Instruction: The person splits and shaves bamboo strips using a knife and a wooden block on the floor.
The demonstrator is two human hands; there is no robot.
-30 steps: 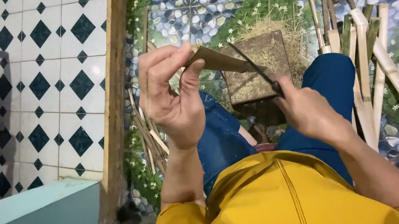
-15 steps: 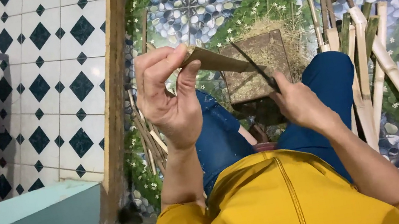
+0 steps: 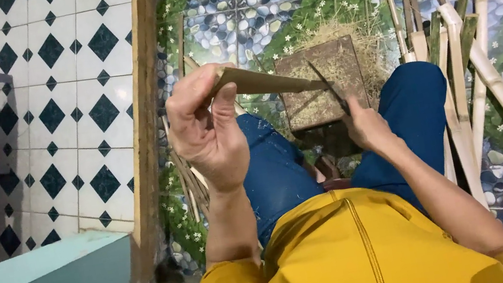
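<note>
The left hand is pinching one end of a bamboo strip closed-fingered, while the right hand is gripping a knife at three o'clock, shaving above the wooden block. Judgement: blade angled shallow, strokes going away from fingers.

Bamboo poles crowd the right; wooden block stands ahead; tiled floor open left.
</note>
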